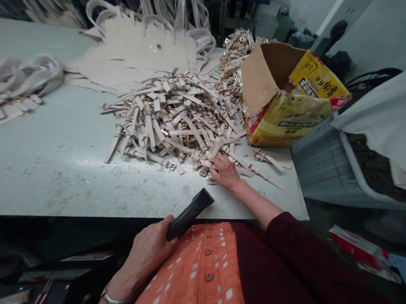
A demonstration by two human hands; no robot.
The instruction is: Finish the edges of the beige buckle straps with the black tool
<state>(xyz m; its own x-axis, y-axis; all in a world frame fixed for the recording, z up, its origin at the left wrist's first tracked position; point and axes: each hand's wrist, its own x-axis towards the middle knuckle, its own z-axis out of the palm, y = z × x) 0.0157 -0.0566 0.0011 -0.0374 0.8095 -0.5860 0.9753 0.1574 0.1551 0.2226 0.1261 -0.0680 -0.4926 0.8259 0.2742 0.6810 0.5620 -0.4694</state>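
Observation:
My left hand [152, 245] is wrapped round a black handheld blower [190, 213] with a flat, flared nozzle, held at the table's front edge and pointing up to the right. My right hand [226, 172] reaches to the near edge of a large heap of short beige buckle straps [177, 118]. Its fingers are closed on a few buckle straps [207, 163] with small metal buckles. Some straps [266, 174] lie loose to the right of that hand.
A torn yellow cardboard box [287, 118] stands open on the pale table [50, 170], right of the heap. Beige bag panels with handles [147, 43] lie behind, and more handled pieces [21, 86] at left. A grey bin [326, 164] stands beyond the right edge.

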